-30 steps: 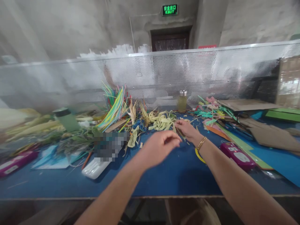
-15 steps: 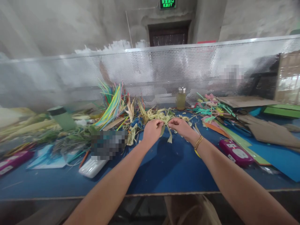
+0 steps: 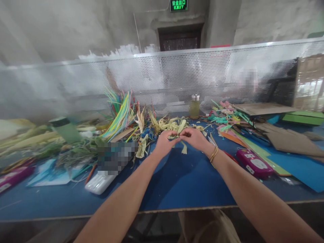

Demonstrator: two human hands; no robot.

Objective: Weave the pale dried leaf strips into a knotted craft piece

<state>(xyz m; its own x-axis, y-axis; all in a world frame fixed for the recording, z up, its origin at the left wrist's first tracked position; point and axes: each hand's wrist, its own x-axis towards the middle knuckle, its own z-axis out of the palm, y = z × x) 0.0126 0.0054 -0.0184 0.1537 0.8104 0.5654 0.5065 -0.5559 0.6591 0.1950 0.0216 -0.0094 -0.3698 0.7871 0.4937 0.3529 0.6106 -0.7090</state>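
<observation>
Both hands meet above the blue table (image 3: 177, 182). My left hand (image 3: 165, 142) is closed, its fingertips pinching a pale green-yellow corn husk strip (image 3: 182, 126). Pressed up against it, my right hand (image 3: 195, 139) pinches the same husk, and a gold bracelet (image 3: 214, 154) circles that wrist. One end of the strip rises above the fingers; another piece (image 3: 184, 148) hangs below them. The exact spot where the fingertips grip is partly hidden. Just behind my hands lies a heap of loose husks (image 3: 164, 124).
Colourful pipe cleaners (image 3: 120, 114) stand left of the husks, near a green-capped bottle (image 3: 66, 130) and a white plastic-wrapped pack (image 3: 101, 182). A bottle with a metal cap (image 3: 194, 107) stands behind. On the right are a magenta box (image 3: 254, 163), cardboard (image 3: 291, 140) and coloured sheets (image 3: 298, 172).
My hands have come together, fingertips now touching where a small gap was. A husk end now sticks up above the fingers. The view has shifted slightly.
</observation>
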